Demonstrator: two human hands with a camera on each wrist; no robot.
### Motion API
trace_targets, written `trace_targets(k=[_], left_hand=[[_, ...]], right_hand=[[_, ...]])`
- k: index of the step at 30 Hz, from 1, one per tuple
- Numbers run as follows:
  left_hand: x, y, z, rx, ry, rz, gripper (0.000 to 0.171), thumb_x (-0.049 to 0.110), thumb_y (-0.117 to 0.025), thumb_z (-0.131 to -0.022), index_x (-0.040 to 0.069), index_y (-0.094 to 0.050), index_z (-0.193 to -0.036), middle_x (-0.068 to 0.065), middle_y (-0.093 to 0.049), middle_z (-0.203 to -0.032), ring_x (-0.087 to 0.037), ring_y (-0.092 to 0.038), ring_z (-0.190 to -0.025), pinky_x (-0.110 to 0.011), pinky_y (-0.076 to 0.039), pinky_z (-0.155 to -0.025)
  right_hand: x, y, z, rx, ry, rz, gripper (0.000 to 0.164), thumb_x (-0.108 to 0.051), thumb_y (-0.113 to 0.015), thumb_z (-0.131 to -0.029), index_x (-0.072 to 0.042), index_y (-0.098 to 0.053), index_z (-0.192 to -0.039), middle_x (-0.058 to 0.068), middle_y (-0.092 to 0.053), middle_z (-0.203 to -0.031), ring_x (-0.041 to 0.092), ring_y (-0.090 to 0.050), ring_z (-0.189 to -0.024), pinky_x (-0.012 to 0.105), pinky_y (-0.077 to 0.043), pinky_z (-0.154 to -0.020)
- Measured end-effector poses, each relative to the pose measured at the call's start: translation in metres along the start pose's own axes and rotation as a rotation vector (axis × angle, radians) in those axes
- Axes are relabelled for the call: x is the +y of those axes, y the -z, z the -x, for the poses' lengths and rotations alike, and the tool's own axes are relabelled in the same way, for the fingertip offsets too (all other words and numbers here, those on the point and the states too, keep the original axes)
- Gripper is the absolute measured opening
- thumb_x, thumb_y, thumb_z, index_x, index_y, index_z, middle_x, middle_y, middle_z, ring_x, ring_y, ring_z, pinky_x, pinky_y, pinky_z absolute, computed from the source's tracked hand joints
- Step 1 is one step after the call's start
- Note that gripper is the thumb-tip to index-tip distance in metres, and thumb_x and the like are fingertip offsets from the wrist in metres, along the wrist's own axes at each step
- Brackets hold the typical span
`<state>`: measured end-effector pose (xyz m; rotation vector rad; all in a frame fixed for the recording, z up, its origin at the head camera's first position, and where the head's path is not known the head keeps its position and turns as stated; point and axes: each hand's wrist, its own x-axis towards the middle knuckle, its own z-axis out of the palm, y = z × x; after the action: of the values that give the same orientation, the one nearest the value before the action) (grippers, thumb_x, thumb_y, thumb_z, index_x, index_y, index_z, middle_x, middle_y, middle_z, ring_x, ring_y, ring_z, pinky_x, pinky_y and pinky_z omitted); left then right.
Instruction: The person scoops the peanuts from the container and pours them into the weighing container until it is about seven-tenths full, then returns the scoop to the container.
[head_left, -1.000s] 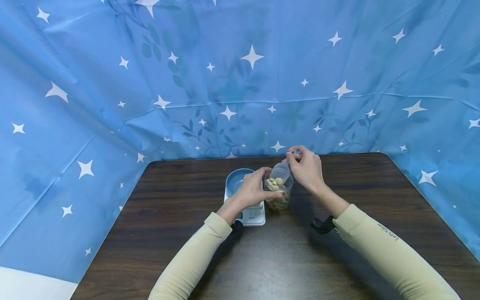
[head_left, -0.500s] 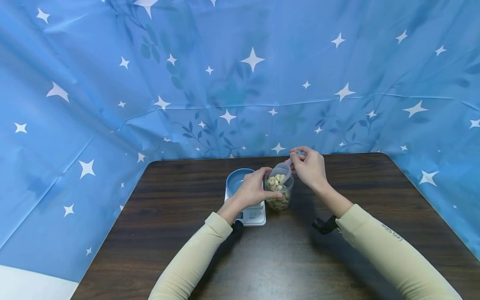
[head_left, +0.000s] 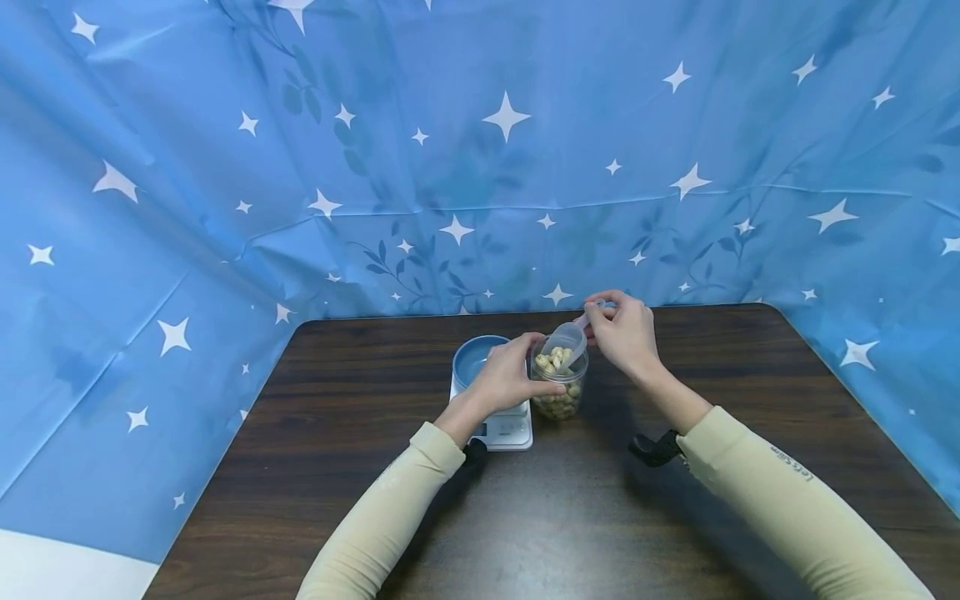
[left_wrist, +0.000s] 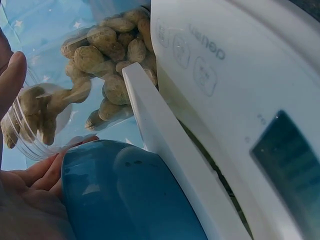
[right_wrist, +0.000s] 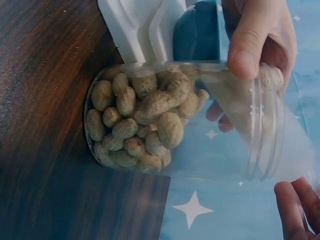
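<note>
A clear plastic jar (head_left: 561, 407) stands on the table, partly filled with unshelled peanuts (right_wrist: 145, 112). My left hand (head_left: 504, 379) grips it near the threaded rim, thumb on the near side, as the right wrist view also shows. In my right hand (head_left: 626, 335) the handle of a translucent scoop (head_left: 567, 337) is pinched. The scoop's bowl sits tilted in the jar's mouth, with several peanuts in it. Beside the jar, a blue bowl (left_wrist: 120, 190) rests on a white kitchen scale (head_left: 512, 435); the left hand and forearm hide part of both.
The dark wooden table (head_left: 555, 533) reaches back to a blue curtain (head_left: 465, 167) with white stars. Black wrist straps (head_left: 654, 450) sit at the sleeve cuffs. The scale touches or nearly touches the jar's left side.
My right hand has shifted a little to the right, and the scoop has tipped, its handle leaning further right. The left hand, jar, bowl and scale stay almost where they were.
</note>
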<state>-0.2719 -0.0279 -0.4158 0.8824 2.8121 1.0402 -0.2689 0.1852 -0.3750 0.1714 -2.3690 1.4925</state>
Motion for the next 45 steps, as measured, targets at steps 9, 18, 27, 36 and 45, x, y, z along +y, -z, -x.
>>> trace_targets(k=[9,18,27,36,45], left_hand=[[0.000,-0.001,0.000,-0.004,0.007,0.016,0.086,0.050,-0.086,-0.082,0.010,-0.050,-0.149,-0.002,-0.062,-0.134,-0.016,-0.060,-0.113,-0.039,-0.051,-0.093],[0.000,0.000,-0.001,-0.015,0.005,-0.001,0.086,0.051,-0.085,-0.083,0.010,-0.049,-0.149,-0.004,-0.059,-0.141,-0.019,-0.058,-0.124,-0.042,-0.048,-0.101],[-0.001,0.001,-0.001,-0.004,0.003,0.012,0.087,0.051,-0.086,-0.081,0.011,-0.050,-0.148,-0.002,-0.061,-0.136,-0.017,-0.059,-0.117,-0.042,-0.049,-0.098],[-0.002,0.002,0.001,-0.010,-0.002,0.003,0.087,0.051,-0.086,-0.082,0.010,-0.049,-0.148,-0.003,-0.061,-0.134,-0.016,-0.058,-0.111,-0.038,-0.051,-0.093],[-0.002,0.002,-0.001,-0.008,-0.007,0.007,0.086,0.052,-0.086,-0.081,0.010,-0.050,-0.148,-0.002,-0.063,-0.132,-0.015,-0.060,-0.111,-0.038,-0.051,-0.093]], right_hand=[[0.001,0.006,-0.005,0.040,-0.020,-0.008,0.025,-0.016,-0.058,-0.105,0.004,-0.068,-0.116,0.020,-0.075,-0.087,0.014,-0.072,-0.064,0.028,-0.059,-0.057],[0.003,0.010,-0.005,0.065,-0.082,-0.041,0.027,-0.018,-0.056,-0.106,0.004,-0.066,-0.118,0.023,-0.074,-0.089,0.013,-0.071,-0.062,0.029,-0.059,-0.058],[0.007,0.014,-0.009,0.076,-0.150,-0.116,0.030,-0.019,-0.056,-0.106,0.006,-0.064,-0.122,0.023,-0.074,-0.091,0.011,-0.072,-0.062,0.031,-0.060,-0.061],[0.008,0.017,-0.010,0.089,-0.188,-0.184,0.033,-0.018,-0.056,-0.106,0.010,-0.061,-0.122,0.022,-0.074,-0.089,0.009,-0.071,-0.062,0.029,-0.060,-0.062],[0.012,0.013,-0.008,0.078,-0.185,-0.200,0.031,-0.018,-0.055,-0.106,0.008,-0.060,-0.123,0.022,-0.075,-0.093,0.011,-0.073,-0.067,0.037,-0.060,-0.068]])
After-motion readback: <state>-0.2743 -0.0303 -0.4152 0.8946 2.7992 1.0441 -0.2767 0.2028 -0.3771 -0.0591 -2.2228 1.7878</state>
